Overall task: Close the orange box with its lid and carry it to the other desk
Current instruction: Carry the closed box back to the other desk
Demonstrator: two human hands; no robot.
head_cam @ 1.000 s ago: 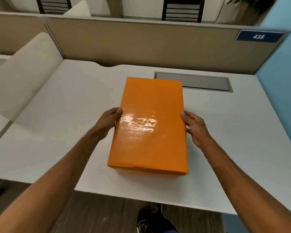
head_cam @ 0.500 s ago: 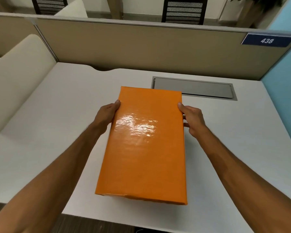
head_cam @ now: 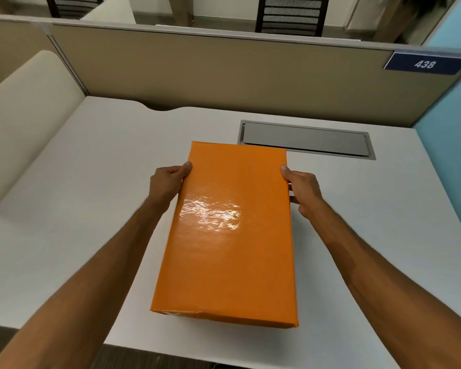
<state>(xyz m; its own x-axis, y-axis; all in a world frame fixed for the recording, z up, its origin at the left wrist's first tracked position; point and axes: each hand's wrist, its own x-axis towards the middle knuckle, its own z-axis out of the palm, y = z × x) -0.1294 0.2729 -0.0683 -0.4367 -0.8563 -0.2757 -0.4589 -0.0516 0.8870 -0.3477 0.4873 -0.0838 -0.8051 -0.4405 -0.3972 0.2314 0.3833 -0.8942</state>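
Observation:
The orange box [head_cam: 229, 235] has its glossy lid on and is held above the white desk [head_cam: 91, 209], its near end raised toward me. My left hand [head_cam: 168, 182] grips its left long side, thumb on the lid's edge. On the opposite long side my right hand [head_cam: 301, 190] grips it the same way. The fingers under the box are hidden.
A grey cable hatch [head_cam: 306, 139] is set into the desk just beyond the box. A beige partition [head_cam: 224, 70] with a blue "438" plate [head_cam: 425, 63] runs along the back. A cream divider [head_cam: 24, 123] stands at the left, a blue wall [head_cam: 453, 145] at the right.
The closed box rose off the desk and came closer to me. Both hands slid further along its sides toward the far end and took hold.

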